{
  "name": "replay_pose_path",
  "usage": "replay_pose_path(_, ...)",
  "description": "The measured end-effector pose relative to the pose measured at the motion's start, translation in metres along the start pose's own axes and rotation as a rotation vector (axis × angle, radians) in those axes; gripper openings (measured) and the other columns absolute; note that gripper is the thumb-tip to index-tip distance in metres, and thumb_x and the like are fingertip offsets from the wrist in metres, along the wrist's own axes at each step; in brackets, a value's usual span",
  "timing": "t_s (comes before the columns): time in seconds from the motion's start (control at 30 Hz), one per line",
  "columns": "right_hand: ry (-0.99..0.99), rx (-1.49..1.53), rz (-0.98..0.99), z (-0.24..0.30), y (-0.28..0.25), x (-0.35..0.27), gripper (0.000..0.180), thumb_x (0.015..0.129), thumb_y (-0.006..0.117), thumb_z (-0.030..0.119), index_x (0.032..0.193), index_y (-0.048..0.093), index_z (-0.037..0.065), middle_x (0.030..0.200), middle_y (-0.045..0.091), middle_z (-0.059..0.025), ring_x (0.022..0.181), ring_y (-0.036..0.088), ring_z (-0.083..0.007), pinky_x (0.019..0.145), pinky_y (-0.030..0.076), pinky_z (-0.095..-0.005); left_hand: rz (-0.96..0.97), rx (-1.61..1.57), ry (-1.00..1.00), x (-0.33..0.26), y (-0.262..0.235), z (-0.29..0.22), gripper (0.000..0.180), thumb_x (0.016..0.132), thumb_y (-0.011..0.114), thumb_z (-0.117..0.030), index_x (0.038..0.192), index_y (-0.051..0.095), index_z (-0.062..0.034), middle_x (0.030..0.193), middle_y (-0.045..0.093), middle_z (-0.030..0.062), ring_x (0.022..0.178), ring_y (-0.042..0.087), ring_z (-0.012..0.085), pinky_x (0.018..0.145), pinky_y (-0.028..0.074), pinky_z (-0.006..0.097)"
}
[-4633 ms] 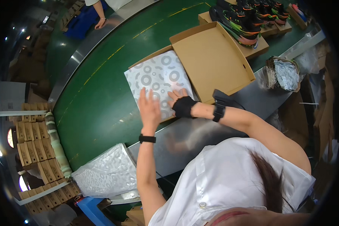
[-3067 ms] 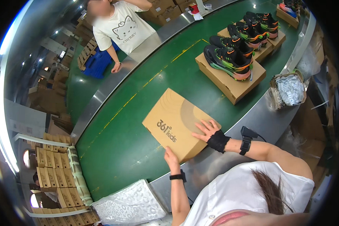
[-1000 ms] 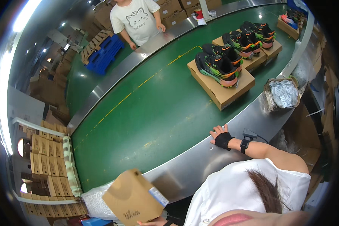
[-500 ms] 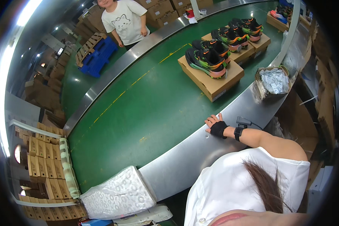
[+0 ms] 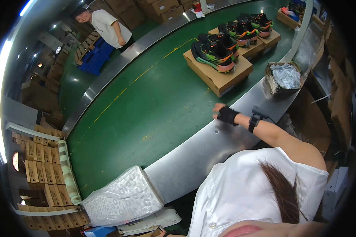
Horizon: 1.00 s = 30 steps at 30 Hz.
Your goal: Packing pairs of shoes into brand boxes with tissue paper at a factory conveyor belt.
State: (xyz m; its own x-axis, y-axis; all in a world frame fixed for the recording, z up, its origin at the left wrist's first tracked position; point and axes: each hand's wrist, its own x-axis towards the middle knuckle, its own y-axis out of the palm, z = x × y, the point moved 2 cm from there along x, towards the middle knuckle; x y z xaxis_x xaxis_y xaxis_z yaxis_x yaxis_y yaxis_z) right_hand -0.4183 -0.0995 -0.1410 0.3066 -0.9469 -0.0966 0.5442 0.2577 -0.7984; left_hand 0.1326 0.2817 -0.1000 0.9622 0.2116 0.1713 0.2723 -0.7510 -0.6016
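Fingers (image 5: 216,107) of the right hand (image 5: 224,114) curled loosely, holding nothing, resting on the steel rim (image 5: 209,138) beside the green conveyor belt (image 5: 146,102), near the brown cardboard box (image 5: 219,75) carrying dark sneakers (image 5: 213,55); left hand unseen.

Overhead strip light (image 5: 0,94) along the left rim blows out to white; a second one (image 5: 26,7) glares at upper left. Scene is evenly bright otherwise, indoor factory lighting. Green conveyor belt (image 5: 146,98) well exposed, short soft shadows under the shoe boxes (image 5: 219,75). Steel belt edge (image 5: 209,146) shows diffuse sheen, no hard hotspots. Heavy fisheye: belt and rails bow into arcs, black vignette fills all corners and the right side. Centre is sharp; right hand (image 5: 221,112) slightly soft. White shirt (image 5: 245,189) near the lens is bright, hair a bit blurred. Rim detail is smeared and dim.
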Motion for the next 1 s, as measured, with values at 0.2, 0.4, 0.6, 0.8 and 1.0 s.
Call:
replay_pose_path(0.2,-0.256,0.042,-1.197,0.016,-0.183,0.035,0.012,0.071,0.056,0.011,0.079,0.053,0.002,0.080,0.055,-0.0134,0.077,0.054,-0.0305,0.069,0.044,-0.0367,-0.017,0.067,0.004,0.005,0.015,0.011,0.063,0.082,0.043,-0.046,0.127,0.031,-0.0038,0.120,0.041,0.0226,0.106,0.045,0.0348,0.088,0.036,0.042)
replay_pose_path(0.4,0.130,-0.278,-1.115,-0.045,-0.219,0.078,0.034,0.073,0.062,0.028,0.099,0.056,0.006,0.100,0.056,-0.0132,0.100,0.051,-0.0270,0.084,0.039,-0.0367,-0.059,0.078,0.002,-0.012,0.028,-0.001,0.063,0.082,0.044,-0.045,0.127,0.031,-0.0033,0.119,0.042,0.0237,0.105,0.046,0.0353,0.088,0.036,0.042)
replay_pose_path(0.6,0.595,-0.431,-0.333,-0.023,-0.249,0.104,0.045,0.069,0.058,0.035,0.108,0.052,0.013,0.108,0.055,-0.0080,0.109,0.046,-0.0201,0.086,0.027,-0.0556,-0.049,-0.020,0.055,-0.058,0.006,-0.041,0.055,0.084,0.049,-0.029,0.126,0.030,0.0013,0.112,0.046,0.0246,0.101,0.048,0.0344,0.084,0.039,0.037)
replay_pose_path(0.8,0.502,-0.372,-0.514,-0.069,-0.237,0.128,0.034,0.069,0.056,0.029,0.100,0.056,0.014,0.102,0.058,-0.0056,0.102,0.050,-0.0203,0.087,0.028,-0.0517,0.116,-0.023,-0.026,-0.060,0.005,-0.040,0.052,0.081,0.050,-0.013,0.126,0.028,0.0026,0.098,0.051,0.0186,0.089,0.050,0.0266,0.079,0.040,0.033)
replay_pose_path(1.0,0.026,-0.630,-0.671,-0.048,-0.201,0.047,0.022,0.067,0.055,0.020,0.088,0.060,0.015,0.083,0.061,-0.0022,0.084,0.056,-0.0203,0.082,0.031,-0.0413,0.412,-0.231,0.207,-0.110,0.046,-0.099,0.051,0.082,0.046,-0.010,0.127,0.026,0.0016,0.110,0.045,0.0195,0.094,0.049,0.0285,0.080,0.041,0.035)
